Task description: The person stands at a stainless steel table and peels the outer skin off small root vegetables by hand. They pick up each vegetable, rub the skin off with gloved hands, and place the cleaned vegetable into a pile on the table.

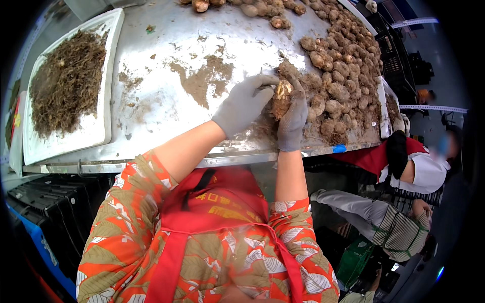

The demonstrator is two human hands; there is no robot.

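Both my hands wear grey gloves. My right hand (294, 117) is closed around a brown, rough taro corm (282, 99) with pale bare patches at its upper end. Beside it, my left hand (245, 102) has its thumb and fingers bent close to the corm's top; whether they hold anything cannot be made out. A large heap of taro corms (341, 91) lies to the right of my hands. Loose soil (210, 77) is spread on the metal table (151, 113) to the left.
At the far left a white foam tray (106, 125) holds fibrous brown root trimmings (68, 79). More corms (261, 8) lie along the far side. A blue scrap (339, 148) is on the near edge. Co-workers are at the right; black crates (57, 200) stand below left.
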